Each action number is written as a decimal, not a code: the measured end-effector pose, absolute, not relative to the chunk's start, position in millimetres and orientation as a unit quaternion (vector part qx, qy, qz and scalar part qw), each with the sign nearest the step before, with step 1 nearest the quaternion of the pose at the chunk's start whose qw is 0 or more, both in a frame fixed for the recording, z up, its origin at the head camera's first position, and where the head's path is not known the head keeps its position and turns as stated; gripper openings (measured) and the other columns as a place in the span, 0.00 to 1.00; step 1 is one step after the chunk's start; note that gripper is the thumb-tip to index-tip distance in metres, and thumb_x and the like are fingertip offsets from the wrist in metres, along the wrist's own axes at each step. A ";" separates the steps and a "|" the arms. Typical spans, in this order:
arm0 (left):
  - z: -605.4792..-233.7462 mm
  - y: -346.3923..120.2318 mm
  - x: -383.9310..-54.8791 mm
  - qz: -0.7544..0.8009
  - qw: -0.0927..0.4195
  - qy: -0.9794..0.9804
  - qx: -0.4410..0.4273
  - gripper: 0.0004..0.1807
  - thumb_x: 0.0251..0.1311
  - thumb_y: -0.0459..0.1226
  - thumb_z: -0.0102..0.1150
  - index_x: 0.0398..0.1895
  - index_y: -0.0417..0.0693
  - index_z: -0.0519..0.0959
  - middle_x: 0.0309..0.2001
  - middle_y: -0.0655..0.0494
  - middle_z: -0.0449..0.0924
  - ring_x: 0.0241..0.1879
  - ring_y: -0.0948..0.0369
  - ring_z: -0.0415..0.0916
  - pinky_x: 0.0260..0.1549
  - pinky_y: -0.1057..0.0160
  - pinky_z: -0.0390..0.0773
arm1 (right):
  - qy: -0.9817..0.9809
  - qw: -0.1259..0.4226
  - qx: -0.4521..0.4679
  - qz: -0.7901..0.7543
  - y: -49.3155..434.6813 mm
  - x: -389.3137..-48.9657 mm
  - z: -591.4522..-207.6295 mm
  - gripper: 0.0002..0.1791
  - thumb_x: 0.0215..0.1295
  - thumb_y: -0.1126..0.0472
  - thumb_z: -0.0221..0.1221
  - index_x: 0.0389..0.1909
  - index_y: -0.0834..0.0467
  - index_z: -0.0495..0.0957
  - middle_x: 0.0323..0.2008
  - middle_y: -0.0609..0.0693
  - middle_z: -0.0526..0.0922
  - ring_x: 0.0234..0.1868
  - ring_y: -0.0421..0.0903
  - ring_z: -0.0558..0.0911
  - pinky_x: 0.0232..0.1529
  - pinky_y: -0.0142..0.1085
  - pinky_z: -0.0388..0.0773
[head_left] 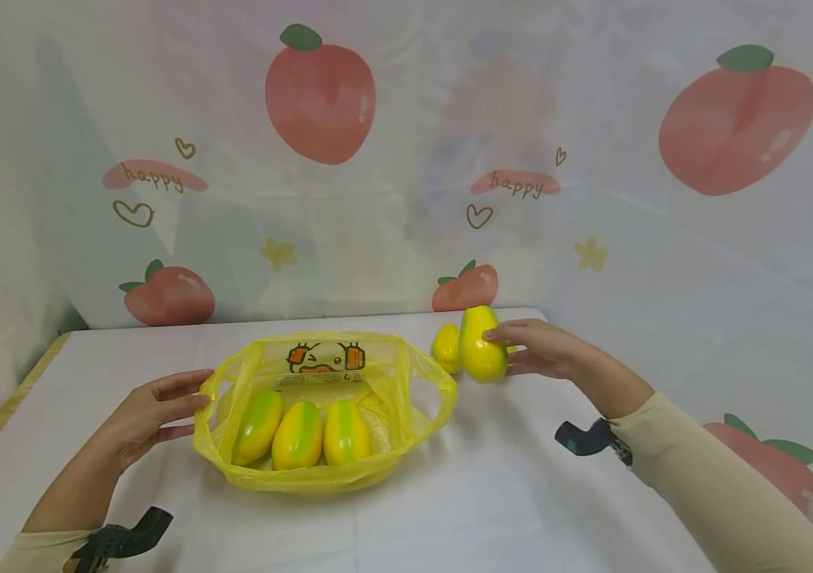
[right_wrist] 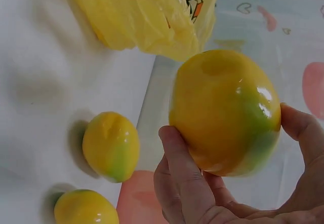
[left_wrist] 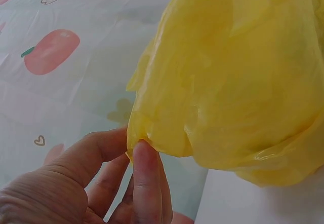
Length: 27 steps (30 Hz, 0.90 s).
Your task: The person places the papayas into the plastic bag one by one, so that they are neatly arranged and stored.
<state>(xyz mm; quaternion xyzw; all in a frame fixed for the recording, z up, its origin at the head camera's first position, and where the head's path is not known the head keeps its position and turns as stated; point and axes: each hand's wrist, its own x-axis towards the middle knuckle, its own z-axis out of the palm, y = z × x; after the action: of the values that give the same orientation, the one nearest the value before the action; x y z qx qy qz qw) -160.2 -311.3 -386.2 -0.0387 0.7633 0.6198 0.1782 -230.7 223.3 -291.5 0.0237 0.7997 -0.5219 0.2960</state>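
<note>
A yellow plastic bag (head_left: 334, 479) with a printed cartoon face lies spread wide on the white table. Inside it sit three yellow-green papayas (head_left: 297, 436) side by side. My left hand (head_left: 155, 414) pinches the bag's left handle between thumb and fingers, also seen close up in the left wrist view. To the right of the bag, my right hand (head_left: 538, 348) grips another papaya (head_left: 483, 346) by its sides, raised above the table in the right wrist view. Two more papayas, one the left papaya (head_left: 446, 348), rest on the table near that hand; the other is mostly hidden behind it.
The white table (head_left: 449, 493) has its back edge against a hanging cloth (head_left: 392, 239) printed with fruit and hearts. A wooden edge (head_left: 19, 398) shows at the table's left. Wrist cameras, such as the right one (head_left: 585, 438), sit on both forearms.
</note>
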 end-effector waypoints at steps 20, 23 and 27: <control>-385.5 -311.1 -159.0 0.621 0.179 0.762 -0.035 0.36 0.66 0.45 0.61 0.74 0.44 0.61 0.48 0.71 0.75 0.44 0.69 0.80 0.46 0.63 0.84 | 0.788 0.324 -0.031 -0.522 166.6 -219.0 -274.7 0.34 0.69 0.54 0.57 0.70 0.68 0.60 0.60 0.62 0.72 0.61 0.61 0.75 0.59 0.49 0.77; -385.5 -310.9 -159.3 0.619 0.179 0.764 -0.035 0.37 0.66 0.45 0.62 0.74 0.44 0.61 0.48 0.71 0.75 0.44 0.69 0.80 0.46 0.63 0.84 | 0.784 0.332 -0.041 -0.523 156.6 -216.5 -274.9 0.34 0.69 0.54 0.57 0.70 0.67 0.61 0.60 0.62 0.73 0.60 0.60 0.76 0.59 0.50 0.77; -385.3 -310.0 -159.5 0.618 0.178 0.765 -0.038 0.37 0.65 0.45 0.62 0.74 0.44 0.61 0.49 0.71 0.75 0.44 0.70 0.80 0.46 0.63 0.84 | 0.773 0.346 -0.037 -0.531 143.0 -214.3 -278.3 0.35 0.68 0.55 0.57 0.70 0.67 0.60 0.61 0.62 0.72 0.62 0.61 0.75 0.59 0.50 0.76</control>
<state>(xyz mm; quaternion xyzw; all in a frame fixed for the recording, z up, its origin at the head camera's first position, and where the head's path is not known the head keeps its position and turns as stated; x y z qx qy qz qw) -159.5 -310.0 -385.3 -0.0383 0.7650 0.6176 0.1782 -214.3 143.0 -278.3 -0.0369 0.7727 -0.5308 0.3460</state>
